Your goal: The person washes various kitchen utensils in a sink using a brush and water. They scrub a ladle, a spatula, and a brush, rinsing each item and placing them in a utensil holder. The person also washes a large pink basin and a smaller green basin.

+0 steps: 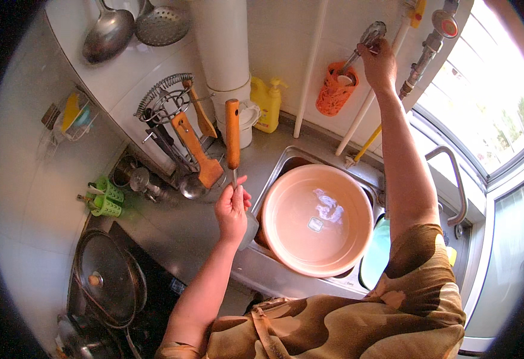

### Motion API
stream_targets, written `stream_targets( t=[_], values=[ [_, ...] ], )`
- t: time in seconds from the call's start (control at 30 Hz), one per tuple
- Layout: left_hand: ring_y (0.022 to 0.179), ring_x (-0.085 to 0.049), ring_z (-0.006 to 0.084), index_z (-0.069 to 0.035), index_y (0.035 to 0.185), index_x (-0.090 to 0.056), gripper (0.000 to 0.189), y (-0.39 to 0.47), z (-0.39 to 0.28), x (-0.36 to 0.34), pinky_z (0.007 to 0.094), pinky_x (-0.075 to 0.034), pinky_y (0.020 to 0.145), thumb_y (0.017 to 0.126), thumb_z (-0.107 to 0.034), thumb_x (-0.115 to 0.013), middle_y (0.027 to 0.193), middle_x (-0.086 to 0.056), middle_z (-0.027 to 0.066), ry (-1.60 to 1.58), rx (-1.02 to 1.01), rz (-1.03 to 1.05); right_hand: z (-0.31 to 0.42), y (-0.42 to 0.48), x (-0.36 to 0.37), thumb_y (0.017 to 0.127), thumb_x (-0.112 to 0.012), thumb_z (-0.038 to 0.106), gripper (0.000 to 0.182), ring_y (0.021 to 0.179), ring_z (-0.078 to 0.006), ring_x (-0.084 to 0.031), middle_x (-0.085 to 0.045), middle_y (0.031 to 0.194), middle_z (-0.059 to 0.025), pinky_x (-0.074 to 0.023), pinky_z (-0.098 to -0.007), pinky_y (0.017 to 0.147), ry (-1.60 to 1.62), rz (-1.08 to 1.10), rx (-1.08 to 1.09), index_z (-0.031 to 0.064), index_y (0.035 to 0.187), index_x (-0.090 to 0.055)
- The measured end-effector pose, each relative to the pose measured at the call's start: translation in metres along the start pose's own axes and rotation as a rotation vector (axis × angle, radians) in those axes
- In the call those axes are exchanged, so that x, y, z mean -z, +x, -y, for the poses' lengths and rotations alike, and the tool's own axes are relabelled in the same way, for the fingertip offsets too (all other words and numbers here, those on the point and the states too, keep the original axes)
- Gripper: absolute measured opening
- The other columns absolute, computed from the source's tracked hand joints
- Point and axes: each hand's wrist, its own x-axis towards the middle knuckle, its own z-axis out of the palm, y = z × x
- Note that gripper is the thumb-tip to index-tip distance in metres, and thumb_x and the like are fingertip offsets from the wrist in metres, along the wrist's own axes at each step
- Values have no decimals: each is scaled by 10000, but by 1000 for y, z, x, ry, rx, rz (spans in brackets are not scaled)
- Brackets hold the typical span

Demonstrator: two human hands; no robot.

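My left hand (232, 208) is closed around the metal shaft of a kitchen turner with a wooden handle (232, 134); the handle points up and the flat metal blade (249, 229) hangs below, partly behind the hand. My right hand (380, 65) is raised to the wall, its fingers on metal tongs (356, 56) that stand in an orange perforated plastic holder (336, 92). Below, a large pink plastic basin (284, 215) rests over the left sink bowl (289, 155); it appears to hold clear water, with light glinting in it.
Left of the basin, a wire utensil rack (165, 96) carries wooden spatulas (199, 148). Behind stand a yellow pump bottle (268, 105) and a white tub (245, 130). A curved faucet (461, 179) rises at right, beside a turquoise basin (377, 251). Lidded pans (109, 278) lie lower left.
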Motion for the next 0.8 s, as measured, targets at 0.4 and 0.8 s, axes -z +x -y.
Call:
stream_targets(
  t=[0.4, 0.8],
  values=[
    [610, -460, 37, -51, 1110, -606, 227, -7, 3, -1, 178, -390, 549, 962, -156, -470, 724, -525, -26, 47, -1, 13, -11, 13, -21, 731, -650, 446, 482, 889, -366, -635, -661, 911, -206, -497, -423, 780, -167, 258, -79, 35, 982, -655],
    [611, -460, 36, -58, 1124, -604, 235, -13, 6, -2, 177, -390, 550, 965, -159, -464, 727, -529, -26, 79, 39, 24, -15, 19, -19, 792, -659, 349, 515, 967, -324, -625, -647, 1025, -183, -499, -398, 815, -229, 283, 141, 52, 1196, -545]
  ],
)
